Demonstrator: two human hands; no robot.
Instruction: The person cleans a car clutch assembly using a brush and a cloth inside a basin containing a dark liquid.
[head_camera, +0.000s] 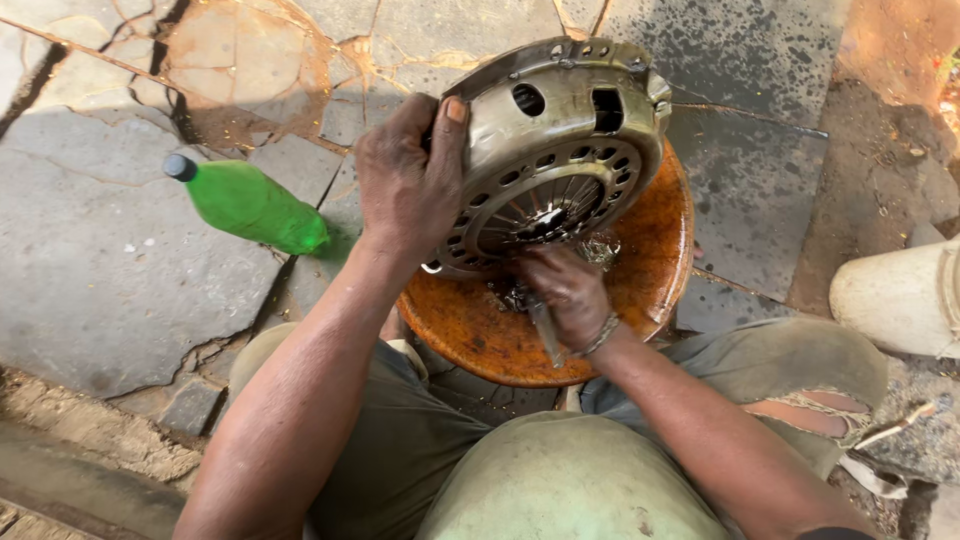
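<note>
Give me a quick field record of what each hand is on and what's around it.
Left hand: grips the rim of the round metal disc, tilted on edge
Right hand: under the disc, holding a small tool, kind unclear
Support: rusty orange bowl between the knees
Nearby: green bottle lying on stone floor; white container at right

packaging: green plastic bottle (252, 204) | dark cap | lying on stone floor | at 9 o'clock | labels, signs, screens: none

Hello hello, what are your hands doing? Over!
Left hand grips the round metal clutch cover, tilted. Right hand underneath, over rusty orange pan. Nothing blocking.
</note>
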